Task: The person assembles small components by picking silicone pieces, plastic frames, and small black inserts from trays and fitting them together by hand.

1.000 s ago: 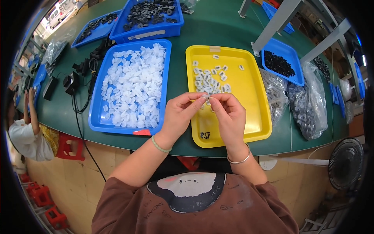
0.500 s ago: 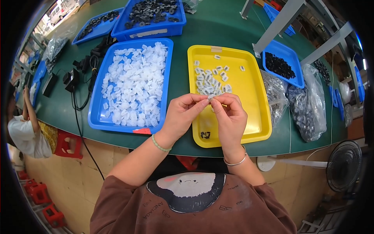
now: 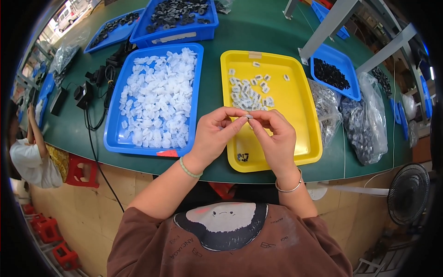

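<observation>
On the green counter (image 3: 138, 159) stand 2 blue trays with black parts at the far edge, one big (image 3: 177, 21) and one smaller (image 3: 110, 27). A third blue tray (image 3: 334, 76) with black parts is at the right, beside clear plastic bags (image 3: 364, 120) of dark parts. Black cables and adapters (image 3: 94, 87) lie at the left. Red stools (image 3: 80, 171) stand on the floor, another person (image 3: 27, 157) sits at the far left, and a fan (image 3: 408, 194) is at the right
</observation>
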`<state>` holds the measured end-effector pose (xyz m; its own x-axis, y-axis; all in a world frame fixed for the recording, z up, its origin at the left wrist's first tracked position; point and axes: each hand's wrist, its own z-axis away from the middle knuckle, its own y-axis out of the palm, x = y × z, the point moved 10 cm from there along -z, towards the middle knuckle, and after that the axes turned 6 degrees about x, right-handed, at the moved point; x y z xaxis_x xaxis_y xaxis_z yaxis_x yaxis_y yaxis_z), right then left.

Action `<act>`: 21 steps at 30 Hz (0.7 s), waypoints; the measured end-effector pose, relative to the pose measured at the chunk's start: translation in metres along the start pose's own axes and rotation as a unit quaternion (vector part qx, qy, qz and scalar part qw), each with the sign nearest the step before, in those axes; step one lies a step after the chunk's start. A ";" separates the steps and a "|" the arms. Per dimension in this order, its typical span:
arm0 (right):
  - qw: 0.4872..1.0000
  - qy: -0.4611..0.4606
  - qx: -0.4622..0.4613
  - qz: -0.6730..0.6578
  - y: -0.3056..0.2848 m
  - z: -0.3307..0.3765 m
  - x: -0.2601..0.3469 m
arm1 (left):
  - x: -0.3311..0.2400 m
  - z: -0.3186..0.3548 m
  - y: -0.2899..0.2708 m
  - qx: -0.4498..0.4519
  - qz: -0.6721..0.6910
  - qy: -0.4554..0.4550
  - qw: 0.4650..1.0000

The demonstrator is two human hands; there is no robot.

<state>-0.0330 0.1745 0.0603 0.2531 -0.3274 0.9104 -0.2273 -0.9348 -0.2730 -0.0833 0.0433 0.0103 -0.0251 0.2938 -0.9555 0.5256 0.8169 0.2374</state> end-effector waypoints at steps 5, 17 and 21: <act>0.986 -0.069 0.036 0.148 0.004 -0.001 0.021 | -0.012 0.002 0.001 0.007 -0.131 0.030 0.991; 0.972 -0.041 0.067 0.221 0.006 0.006 0.006 | -0.024 0.005 0.019 0.034 -0.257 0.100 0.961; 0.953 -0.072 0.035 0.292 0.007 0.008 0.014 | -0.017 0.003 0.020 0.041 -0.252 0.087 0.963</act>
<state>-0.0237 0.1622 0.0681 0.2305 -0.8054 0.5460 -0.3065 -0.5927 -0.7448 -0.0694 0.0531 0.0313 -0.4329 -0.0447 -0.9003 0.4741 0.8381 -0.2696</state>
